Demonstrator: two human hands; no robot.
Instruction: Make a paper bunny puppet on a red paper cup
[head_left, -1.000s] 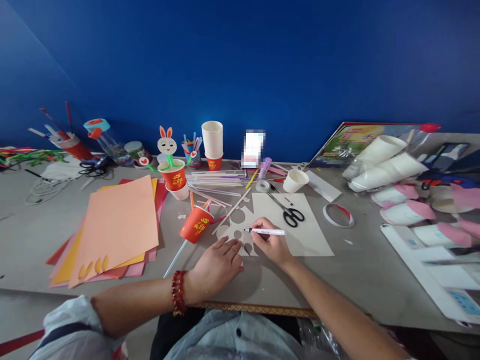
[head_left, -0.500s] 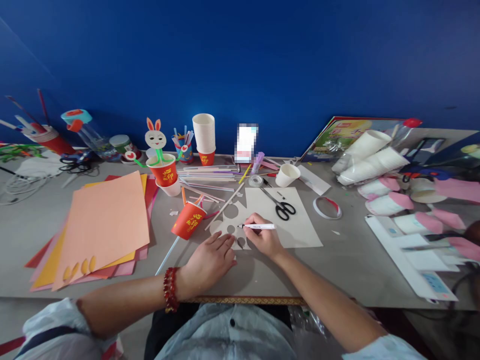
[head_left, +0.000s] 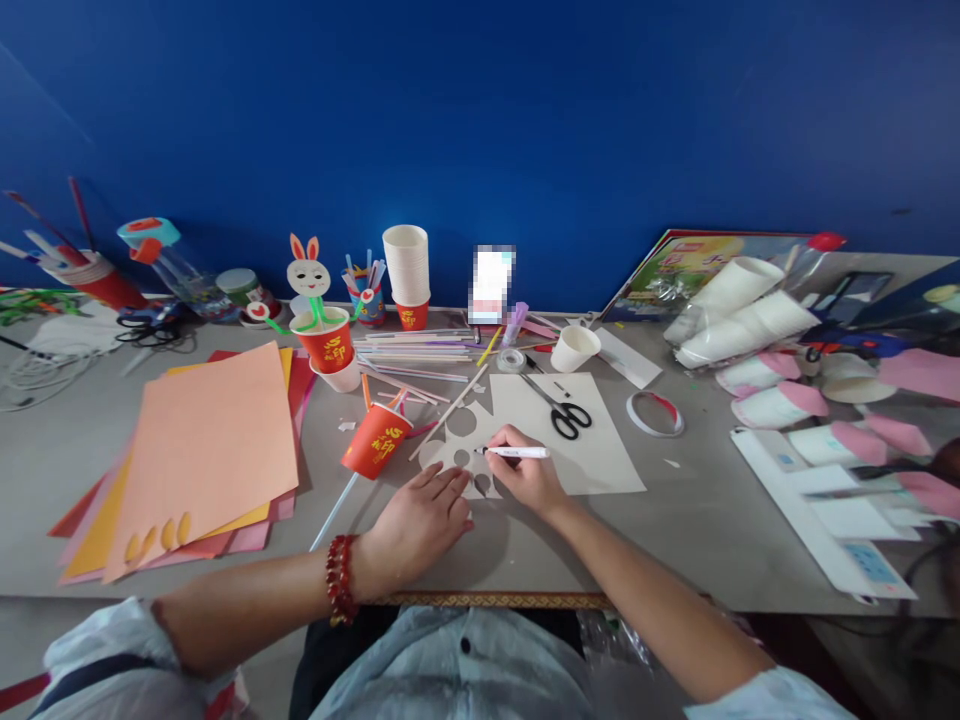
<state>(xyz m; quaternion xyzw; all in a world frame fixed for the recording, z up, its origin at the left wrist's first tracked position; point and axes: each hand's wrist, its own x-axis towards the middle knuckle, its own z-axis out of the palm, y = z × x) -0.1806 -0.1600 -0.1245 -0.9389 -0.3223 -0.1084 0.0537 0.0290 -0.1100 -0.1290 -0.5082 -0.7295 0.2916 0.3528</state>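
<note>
In my right hand is a white marker, pinched between the fingers, its dark tip pointing left at the cut-up white paper. Round holes have been cut through that paper. My left hand lies flat, fingers stretched out, over the paper's lower left edge. A white sheet extends to the right under or beside the right hand. Black-handled scissors rest on that sheet. Just left of the paper, a red paper cup with straws in it leans over on its side.
Coloured paper sheets are stacked at left. Behind stand a rabbit-topped cup, a tall cup stack and a phone. Loose straws, a white cup and a tape roll lie midway. Pink-topped cups are at right.
Hardly anything differs. The marker and my right hand have shifted very slightly left, and my left hand keeps its place on the paper.
</note>
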